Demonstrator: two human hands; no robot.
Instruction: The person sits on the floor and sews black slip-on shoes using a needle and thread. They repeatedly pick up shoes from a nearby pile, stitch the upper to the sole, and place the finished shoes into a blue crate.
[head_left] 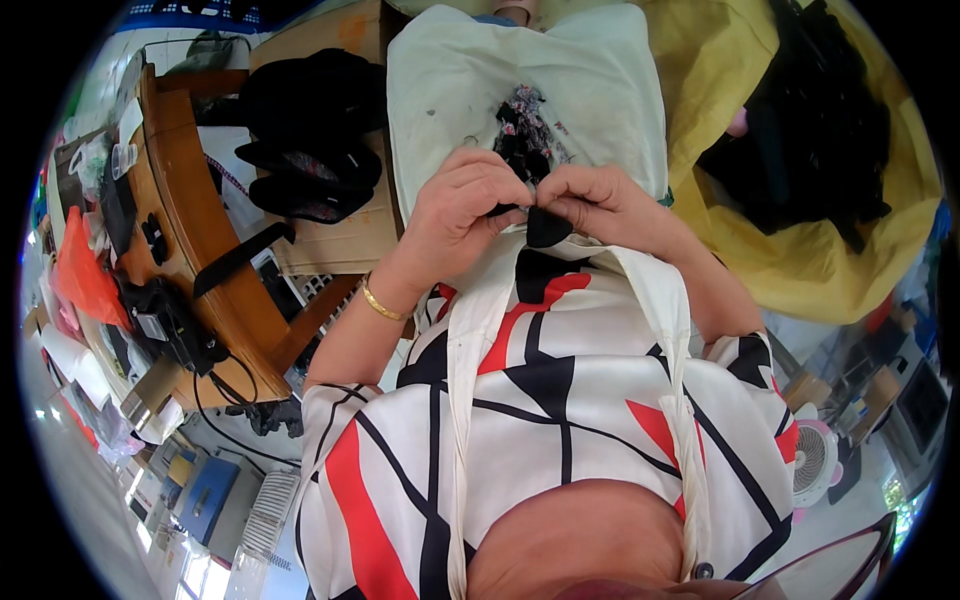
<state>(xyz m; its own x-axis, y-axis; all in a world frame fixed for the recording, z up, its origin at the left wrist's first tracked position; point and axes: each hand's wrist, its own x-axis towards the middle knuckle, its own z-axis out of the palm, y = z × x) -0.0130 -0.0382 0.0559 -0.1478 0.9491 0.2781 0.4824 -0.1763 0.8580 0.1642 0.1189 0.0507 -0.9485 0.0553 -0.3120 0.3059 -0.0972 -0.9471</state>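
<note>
Black cloth piece, small — pinched in the fingertips of left hand and right hand, drawn close together, at the near edge of a spread pale cloth. Black and patterned scraps gathered on it. To the right, yellow sack, wide open, heaped with black fabric. To the left, cardboard box bearing black cloth goods — inside or on top, cannot tell.

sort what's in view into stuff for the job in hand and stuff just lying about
Job in hand:
- small black piece, where left hand and right hand meet
- white apron with dark scraps
- yellow sack, probably

Apparently lying about:
- red-orange plastic bag
- fan
- blue box
</note>
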